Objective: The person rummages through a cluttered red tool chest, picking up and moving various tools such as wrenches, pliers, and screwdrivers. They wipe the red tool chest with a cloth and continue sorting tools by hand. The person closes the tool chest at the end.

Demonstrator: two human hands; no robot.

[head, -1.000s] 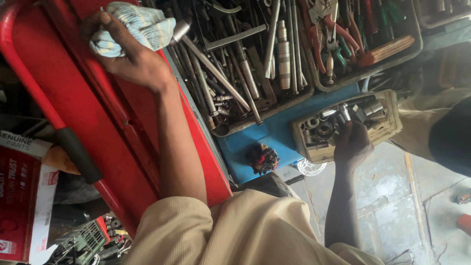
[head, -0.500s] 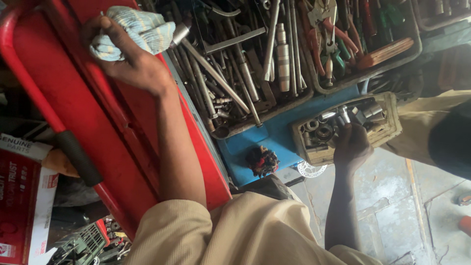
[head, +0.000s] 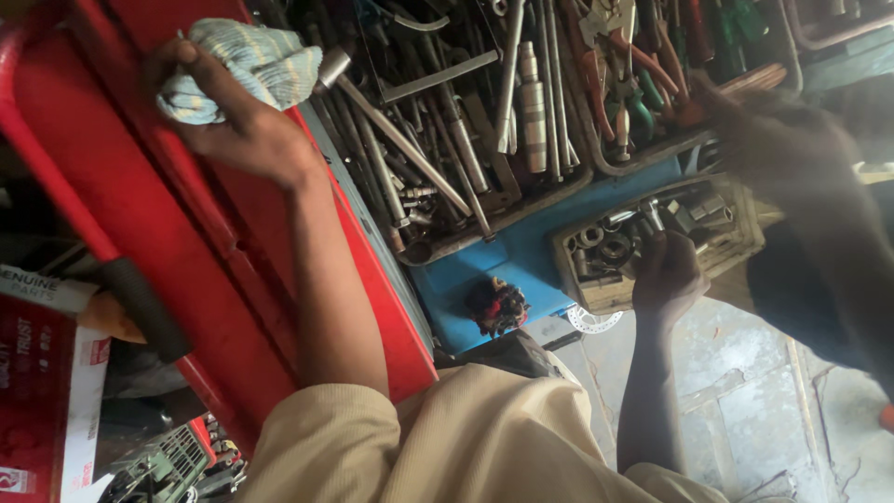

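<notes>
Fingers of the left hand [head: 237,130] are clamped round a bunched rag [head: 244,67], thumb over the top — the cloth is pressed against the red lid [head: 140,214] of the toolbox, at its upper edge, so the hand seems to lean there while gripping. A socket bar [head: 396,135] pokes out from beside the rag and runs down across the tray of tools [head: 484,112], its round head just by the cloth; I cannot tell whether the hand holds it too.

The right hand [head: 666,275] is down at the near edge of a small box [head: 652,237] of sockets, fingers curled in over the contents. Whether they pinch a piece or only rummage, I cannot tell — the knuckles hide it. The box sits on the blue shelf [head: 531,251], below the tray's lower rim, within easy reach.

At the right edge a blurred arm [head: 801,177] of another person crosses over the tray's corner.
</notes>
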